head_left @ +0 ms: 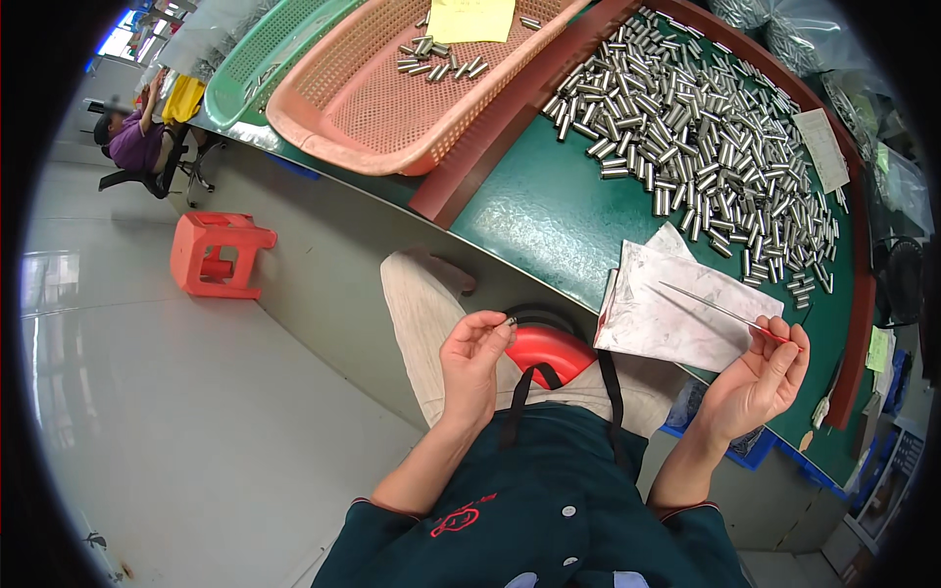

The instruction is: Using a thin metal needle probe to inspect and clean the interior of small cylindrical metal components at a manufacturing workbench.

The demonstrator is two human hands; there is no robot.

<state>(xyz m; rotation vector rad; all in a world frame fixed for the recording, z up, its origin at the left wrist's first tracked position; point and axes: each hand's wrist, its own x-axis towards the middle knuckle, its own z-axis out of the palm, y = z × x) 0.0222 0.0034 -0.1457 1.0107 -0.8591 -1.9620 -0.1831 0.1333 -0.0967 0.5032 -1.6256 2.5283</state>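
head view: left hand (472, 365) pinches small metal cylinder (510, 319); right hand (757, 377) grips thin needle-like rod (716, 310).

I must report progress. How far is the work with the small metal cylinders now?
Done: a few cylinders lie in the pink basket. In hand: the left hand pinches one small piece, the right hand holds a thin red-handled tool. Left: a large pile on the green table.

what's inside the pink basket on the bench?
The pink basket holds a small cluster of metal cylinders and a yellow paper sheet near its far end. Whatever lies under the sheet is hidden.
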